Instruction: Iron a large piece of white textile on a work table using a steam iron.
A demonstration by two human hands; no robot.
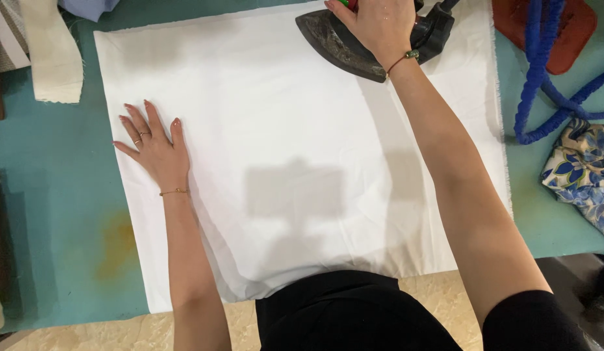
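A large white cloth [295, 117] lies spread flat over a teal ironing table [61, 214]. My left hand [152, 148] rests flat on the cloth near its left edge, fingers spread apart, holding nothing. My right hand [380, 23] grips the handle of a dark iron [337, 45] at the far edge of the cloth, right of centre. The iron's soleplate points left and sits on the fabric. Most of the handle is hidden under my hand.
A blue coiled hose [539, 78] hangs over a red-brown iron rest [575, 32] at the far right. A floral fabric bundle [584, 169] lies at the right edge. Beige cloth strips [51, 52] lie at the far left. A yellowish stain [116, 244] marks the table.
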